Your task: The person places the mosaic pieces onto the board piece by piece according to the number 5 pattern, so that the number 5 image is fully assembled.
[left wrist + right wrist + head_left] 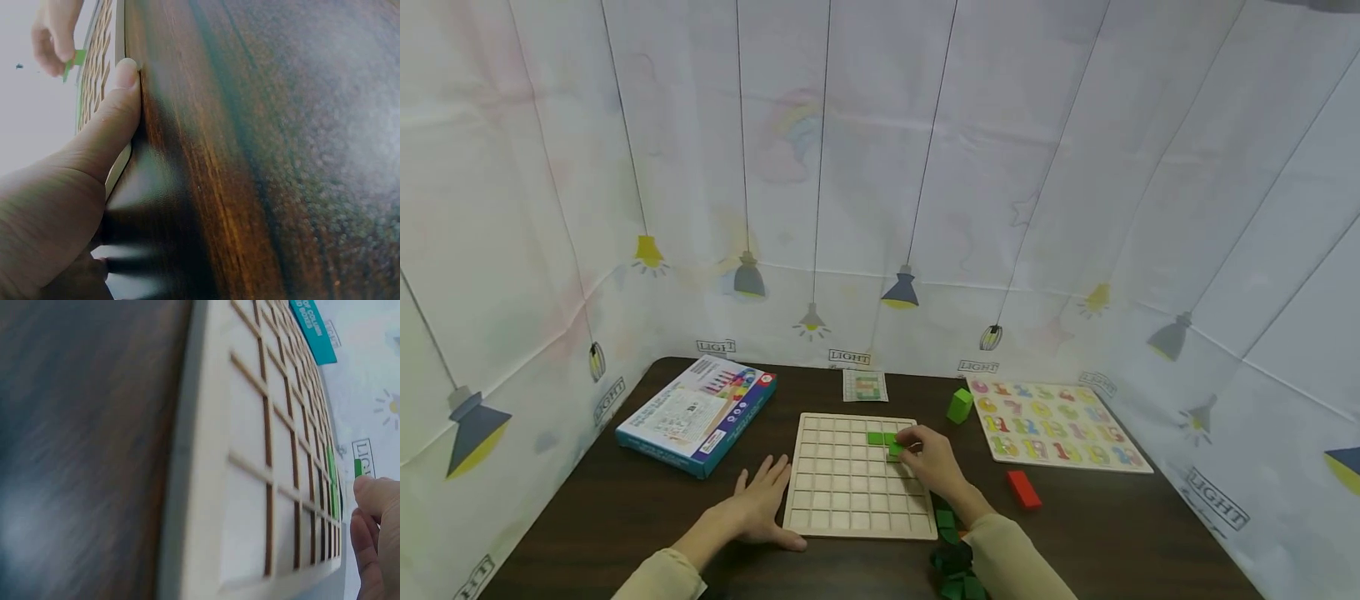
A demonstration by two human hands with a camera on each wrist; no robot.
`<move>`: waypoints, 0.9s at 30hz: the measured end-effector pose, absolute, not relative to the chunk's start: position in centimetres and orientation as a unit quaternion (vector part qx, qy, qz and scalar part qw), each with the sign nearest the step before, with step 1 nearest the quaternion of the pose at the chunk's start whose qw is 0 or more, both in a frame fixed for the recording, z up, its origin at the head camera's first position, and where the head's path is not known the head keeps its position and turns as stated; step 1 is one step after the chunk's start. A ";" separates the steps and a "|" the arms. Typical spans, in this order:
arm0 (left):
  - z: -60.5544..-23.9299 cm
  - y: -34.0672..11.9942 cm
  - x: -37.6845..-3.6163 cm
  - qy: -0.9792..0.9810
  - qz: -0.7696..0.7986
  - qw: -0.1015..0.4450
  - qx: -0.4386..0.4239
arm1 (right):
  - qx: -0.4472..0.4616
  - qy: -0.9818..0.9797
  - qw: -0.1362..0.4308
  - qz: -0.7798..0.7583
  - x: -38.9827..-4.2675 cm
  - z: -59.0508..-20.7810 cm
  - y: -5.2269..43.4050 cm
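A pale wooden grid board (838,481) lies on the dark table. Green tiles (875,438) sit in cells near its far right corner. Over that corner, my right hand (934,464) pinches a small green tile (358,467) between thumb and fingers. The held tile is raised off the grid in the right wrist view. My left hand (758,504) lies with spread fingers beside the board's left side. Its thumb (119,103) stretches along the near left corner, the tip right at the board's edge in the left wrist view.
A blue and white box (696,412) lies at the left. Behind the board is a printed pattern card (865,386). To the right are a green block (959,406), a number puzzle board (1060,422) and a red block (1024,489). Dark green pieces (953,558) lie near my right forearm.
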State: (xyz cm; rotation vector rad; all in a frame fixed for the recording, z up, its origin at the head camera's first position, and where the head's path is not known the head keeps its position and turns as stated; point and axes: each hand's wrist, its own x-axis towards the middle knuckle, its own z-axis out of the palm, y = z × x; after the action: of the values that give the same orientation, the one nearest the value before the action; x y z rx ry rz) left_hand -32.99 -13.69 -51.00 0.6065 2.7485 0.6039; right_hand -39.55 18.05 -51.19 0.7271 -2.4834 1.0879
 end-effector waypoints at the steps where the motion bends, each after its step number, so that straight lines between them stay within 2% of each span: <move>1: -51.1 -13.7 -33.0 0.946 0.209 0.129 0.210 | 0.256 -0.870 0.165 0.387 -39.8 -51.2 17.7; 12: -51.7 -14.0 -33.3 0.945 0.215 0.127 0.211 | 0.256 -0.876 0.144 0.383 -41.8 -51.2 14.0; 27: -50.7 -13.8 -32.8 0.947 0.207 0.125 0.209 | 0.250 -0.897 0.111 0.349 -43.4 -51.8 12.3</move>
State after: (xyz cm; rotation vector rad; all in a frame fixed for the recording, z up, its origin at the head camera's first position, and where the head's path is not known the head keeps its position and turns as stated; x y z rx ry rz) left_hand -32.75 -13.79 -50.75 0.6104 2.7604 0.6040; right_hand -43.40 12.28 -51.84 0.7340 -2.6341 1.0245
